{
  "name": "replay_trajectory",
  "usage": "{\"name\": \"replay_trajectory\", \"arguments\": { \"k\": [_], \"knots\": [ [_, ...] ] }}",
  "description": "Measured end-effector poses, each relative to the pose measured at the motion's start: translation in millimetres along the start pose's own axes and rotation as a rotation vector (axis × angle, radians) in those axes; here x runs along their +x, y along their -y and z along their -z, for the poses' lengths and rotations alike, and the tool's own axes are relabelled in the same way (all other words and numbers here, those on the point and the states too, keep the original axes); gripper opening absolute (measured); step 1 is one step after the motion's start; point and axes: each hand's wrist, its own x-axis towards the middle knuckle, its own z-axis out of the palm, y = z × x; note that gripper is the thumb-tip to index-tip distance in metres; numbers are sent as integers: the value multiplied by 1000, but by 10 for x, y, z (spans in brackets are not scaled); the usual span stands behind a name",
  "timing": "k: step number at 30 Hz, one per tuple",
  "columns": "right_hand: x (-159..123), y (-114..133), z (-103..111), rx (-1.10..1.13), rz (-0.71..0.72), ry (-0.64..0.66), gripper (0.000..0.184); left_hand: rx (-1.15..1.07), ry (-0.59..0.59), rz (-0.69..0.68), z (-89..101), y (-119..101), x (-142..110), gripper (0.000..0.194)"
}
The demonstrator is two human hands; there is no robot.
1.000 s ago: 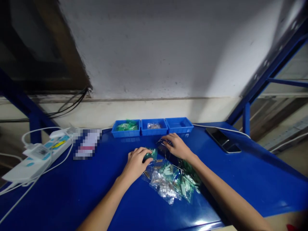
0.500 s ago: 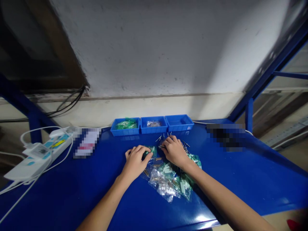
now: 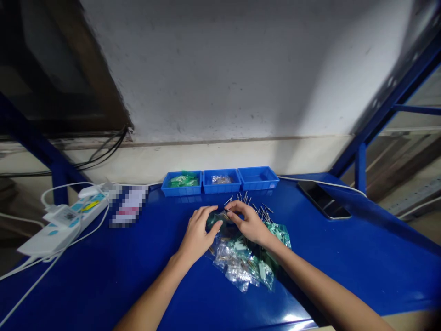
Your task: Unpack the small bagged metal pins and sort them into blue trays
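My left hand [image 3: 199,232] curls around a small green part [image 3: 214,220] in the middle of the blue table [image 3: 103,271]. My right hand [image 3: 248,222] meets it from the right, its fingertips pinched at the same green part, perhaps with a thin metal pin. Loose metal pins [image 3: 257,207] lie scattered just beyond my right hand. A heap of small clear bags with green parts and pins [image 3: 244,262] lies under and in front of both wrists.
Three small blue bins stand in a row at the back: the left one [image 3: 181,183] holds green parts, the middle one [image 3: 221,180] a clear bag, the right one [image 3: 258,178]. A white power strip [image 3: 62,220] with cables lies at the left, a dark phone [image 3: 324,205] at the right.
My right hand has drawn back from the scattered pins toward my left hand, and both now meet at the green part. The pins it covered are now in view.
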Motion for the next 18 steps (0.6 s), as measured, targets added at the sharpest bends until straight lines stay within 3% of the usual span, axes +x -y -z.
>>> {"name": "replay_trajectory", "arguments": {
  "k": [2,4,9,13,15,18],
  "knots": [
    [-17,61,-30,173,-18,23,16,-147,-26,-9,-19,-5,4,30],
    [-22,76,-44,210,-28,5,17,-284,-33,49,-32,0,15,21],
    [-11,-32,9,-128,-11,-68,6,-495,-103,235,16,40,61,21],
    [-34,-60,56,-442,35,5,20,-530,-140,313,66,48,76,29],
    [-57,-17,49,-483,88,23,25,-496,-127,330,59,36,70,31],
    [-87,74,2,-344,106,-10,26,-441,-105,283,16,17,46,27]
  ]
}}
